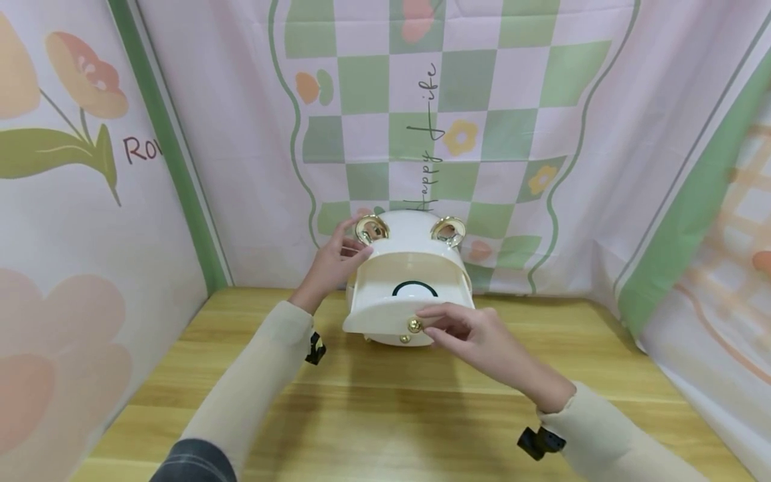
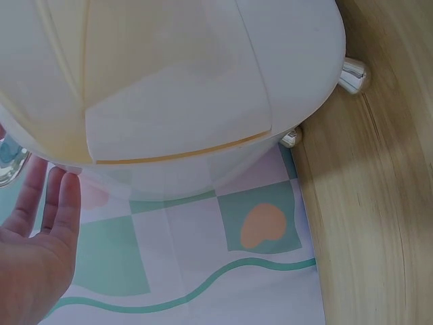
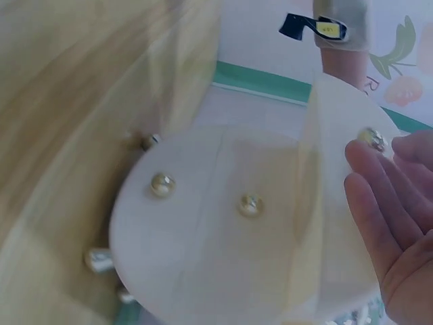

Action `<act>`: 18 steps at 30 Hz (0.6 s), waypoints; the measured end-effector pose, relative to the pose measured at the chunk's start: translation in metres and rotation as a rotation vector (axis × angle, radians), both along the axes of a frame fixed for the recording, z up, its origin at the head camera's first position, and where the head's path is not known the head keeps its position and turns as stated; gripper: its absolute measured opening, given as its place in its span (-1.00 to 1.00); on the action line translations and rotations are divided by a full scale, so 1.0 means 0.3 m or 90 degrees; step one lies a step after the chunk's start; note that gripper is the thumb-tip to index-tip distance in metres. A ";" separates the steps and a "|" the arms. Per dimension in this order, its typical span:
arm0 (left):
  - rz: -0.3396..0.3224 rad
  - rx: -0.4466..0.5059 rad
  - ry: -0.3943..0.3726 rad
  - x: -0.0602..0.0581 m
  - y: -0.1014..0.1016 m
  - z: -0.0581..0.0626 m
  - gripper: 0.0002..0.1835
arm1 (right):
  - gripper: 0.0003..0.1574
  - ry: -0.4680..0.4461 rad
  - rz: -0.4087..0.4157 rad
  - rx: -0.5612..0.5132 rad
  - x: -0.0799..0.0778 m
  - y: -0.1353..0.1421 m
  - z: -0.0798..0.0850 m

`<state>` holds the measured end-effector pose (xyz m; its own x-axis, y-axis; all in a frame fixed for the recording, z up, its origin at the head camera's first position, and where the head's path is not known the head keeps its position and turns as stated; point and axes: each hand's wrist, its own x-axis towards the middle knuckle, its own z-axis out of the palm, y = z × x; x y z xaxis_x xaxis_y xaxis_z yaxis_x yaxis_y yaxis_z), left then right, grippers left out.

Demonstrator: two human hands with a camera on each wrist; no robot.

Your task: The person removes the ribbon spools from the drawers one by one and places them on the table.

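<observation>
A white rounded drawer box (image 1: 409, 231) with two gold-rimmed ears stands on the table. Its top drawer (image 1: 379, 316) is pulled out, and inside shows a round white thing with a dark rim (image 1: 414, 284). At the drawer front, my right hand (image 1: 482, 335) has thumb and index finger round the gold knob (image 1: 414, 325), which also shows between the fingertips in the right wrist view. My left hand (image 1: 337, 261) rests its fingers against the box's side, close by the left gold ear (image 1: 371, 229). In the left wrist view those fingers (image 2: 67, 203) look fairly straight.
Lower on the box front are more gold knobs (image 3: 250, 204), and short shiny feet (image 2: 354, 76) hold it off the wooden table (image 1: 385, 415). A checked green and white curtain (image 1: 421, 134) hangs right behind the box. Printed cloth walls (image 1: 90, 234) stand at both sides.
</observation>
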<state>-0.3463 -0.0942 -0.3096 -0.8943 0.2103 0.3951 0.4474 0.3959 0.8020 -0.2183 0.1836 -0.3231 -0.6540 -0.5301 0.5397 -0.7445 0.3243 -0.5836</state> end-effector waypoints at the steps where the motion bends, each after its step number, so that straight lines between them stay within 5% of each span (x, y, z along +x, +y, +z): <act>1: -0.001 0.001 0.000 0.001 0.000 0.000 -0.27 | -0.67 0.013 -0.002 0.004 0.000 0.005 0.010; 18: -0.002 0.000 -0.010 0.003 0.002 -0.001 -0.28 | -0.69 0.162 -0.050 0.044 -0.083 0.082 0.157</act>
